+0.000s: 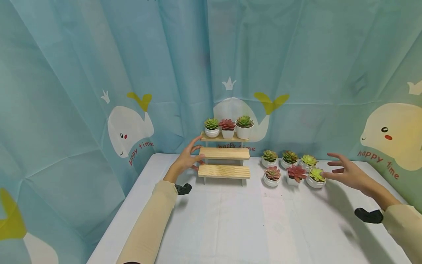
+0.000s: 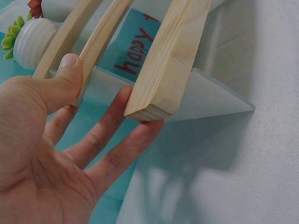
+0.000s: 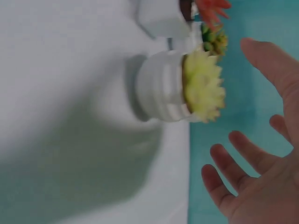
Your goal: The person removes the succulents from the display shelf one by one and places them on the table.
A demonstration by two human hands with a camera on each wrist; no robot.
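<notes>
A three-tier wooden display stand (image 1: 224,171) carries several potted succulents on its top tier. My left hand (image 1: 187,160) is at the stand's left side, fingers spread and fairly straight. In the left wrist view its thumb rests against the middle plank (image 2: 105,39) and fingertips touch the end of the lowest plank (image 2: 163,70). My right hand (image 1: 351,176) hovers with spread fingers just right of a yellow-green succulent in a white pot (image 1: 315,178). The right wrist view shows a gap between that hand (image 3: 261,182) and the yellow-green succulent (image 3: 203,86).
Beside the stand, two rows of white-potted succulents include a red one (image 1: 296,173), a pinkish one (image 1: 272,176) and dark green ones (image 1: 289,157). A white cloth (image 1: 230,220) covers the table. Blue whale-print curtains (image 1: 184,55) hang behind and at the sides.
</notes>
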